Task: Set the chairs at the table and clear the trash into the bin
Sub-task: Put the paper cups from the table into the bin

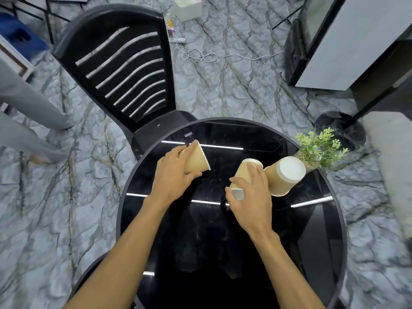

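Observation:
A round black glossy table (323,253) fills the lower middle. My left hand (171,175) is shut on a tan paper cup (197,160) lying tilted on the tabletop. My right hand (249,195) grips a second tan paper cup (244,172), also tipped on its side. A third, larger tan cup (284,177) with a white lid stands just right of my right hand, touching that cup. A black plastic chair (124,70) with a slatted back is pushed in at the table's far side. Another black chair's edge (89,275) shows at lower left.
A small green plant (318,148) sits at the table's right rim. A dark round bin (341,128) stands on the marble floor beyond it. Another person's grey trouser legs (26,121) are at left. Cables and a white box (187,7) lie on the floor behind.

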